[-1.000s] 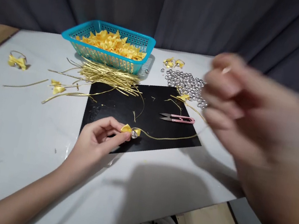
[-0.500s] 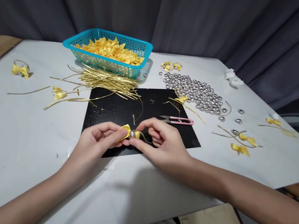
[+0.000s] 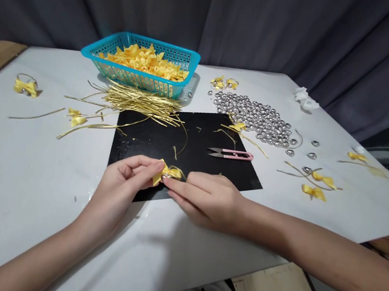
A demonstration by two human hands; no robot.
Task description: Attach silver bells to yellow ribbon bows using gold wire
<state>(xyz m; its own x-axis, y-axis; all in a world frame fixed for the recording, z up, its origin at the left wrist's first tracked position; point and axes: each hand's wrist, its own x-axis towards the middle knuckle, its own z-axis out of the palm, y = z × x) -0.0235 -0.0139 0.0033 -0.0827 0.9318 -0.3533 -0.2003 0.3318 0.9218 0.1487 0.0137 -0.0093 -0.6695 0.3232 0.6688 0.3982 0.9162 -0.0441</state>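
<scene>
Over the black mat's front part, my left hand (image 3: 133,173) pinches one end of a yellow ribbon bow (image 3: 157,175) between thumb and fingers. A shiny silver bead (image 3: 165,176) sits at the bow's middle. Gold wire (image 3: 177,169) curves over the bow's right side. My right hand (image 3: 203,198) is closed, its fingertips pressed against the bead and the lower edge of the bow. Its thumb is mostly hidden, and whether it also grips the wire cannot be seen. Pink-handled thread snips (image 3: 230,154) lie on the black mat (image 3: 150,138) behind my right hand.
A turquoise basket (image 3: 135,74) of yellow bows stands at the back left. Before it lies a bundle of gold wires (image 3: 138,101). Loose silver beads (image 3: 255,118) are heaped at the back right. Bows with wires (image 3: 324,180) lie at the right; another bow (image 3: 26,87) is far left.
My right hand has turned, its knuckles now upward and its fingers stretched to the bead instead of curled above the bow. The bow has tilted in my left hand.
</scene>
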